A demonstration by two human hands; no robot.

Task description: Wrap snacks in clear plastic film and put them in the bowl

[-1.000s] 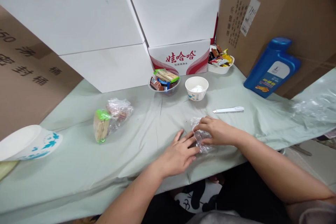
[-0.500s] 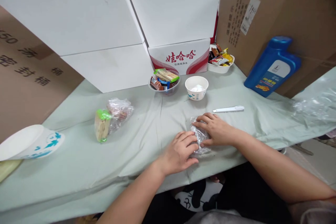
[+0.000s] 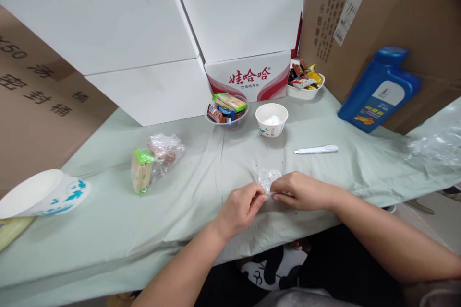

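A small clear, crinkled plastic bag point(image 3: 267, 178) lies on the green cloth between my hands, near the front edge. My left hand point(image 3: 245, 204) pinches its near edge between thumb and fingers. On the right, my right hand point(image 3: 297, 192) is curled over, thumb and fingertips closed on the same near edge. Beyond the right hand lies a white utility knife point(image 3: 316, 149). Behind the bag stands a paper cup point(image 3: 272, 129) with a teal leaf print and something whitish inside.
A clear bowl of wrapped snacks point(image 3: 234, 123) and a white bowl of packets point(image 3: 306, 93) stand by the boxes. Wrapped wafers point(image 3: 142, 172) and a plastic bag point(image 3: 167, 151) lie left. A paper bucket point(image 3: 65, 196) and a blue bottle point(image 3: 378, 91) flank the table.
My hands went from lying spread on the plastic bag to pinching its near edge. The bag now looks smaller and flatter.
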